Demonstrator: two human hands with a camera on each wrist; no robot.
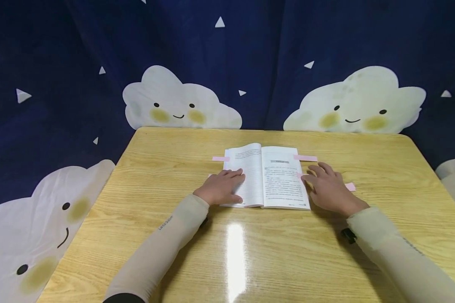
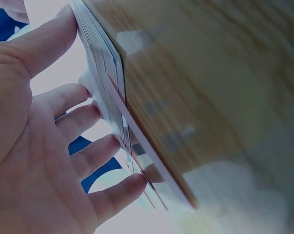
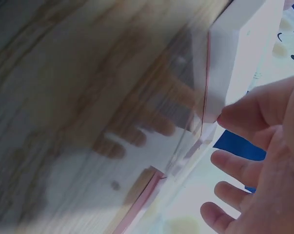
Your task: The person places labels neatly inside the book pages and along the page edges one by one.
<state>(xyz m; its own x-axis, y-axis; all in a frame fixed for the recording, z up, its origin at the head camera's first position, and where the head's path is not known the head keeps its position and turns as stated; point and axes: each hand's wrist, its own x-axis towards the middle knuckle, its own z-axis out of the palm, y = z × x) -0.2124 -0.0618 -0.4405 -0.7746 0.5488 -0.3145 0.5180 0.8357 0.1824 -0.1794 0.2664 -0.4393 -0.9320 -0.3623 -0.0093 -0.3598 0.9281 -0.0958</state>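
Observation:
An open book (image 1: 282,179) lies on the table with printed pages facing up. Its left page curves up toward the spine. My left hand (image 1: 221,186) rests spread on the left page; in the left wrist view, its thumb and fingertips meet the book's page edges (image 2: 95,44). At the book's right side is my right hand (image 1: 327,189), its thumb tip at the page edge in the right wrist view and its other fingers loosely apart. Pink paper strips stick out from both sides: one upper left (image 1: 220,158), one upper right (image 1: 305,158), another running under the right hand.
The wooden table (image 1: 167,160) extends around the book, with a bright light reflection in front of it. Behind hangs a dark blue curtain (image 1: 265,63) with smiling clouds and small white triangles. Both forearms wear pale sleeves (image 1: 163,244), and a dark wrist device (image 1: 349,235) shows under the right one.

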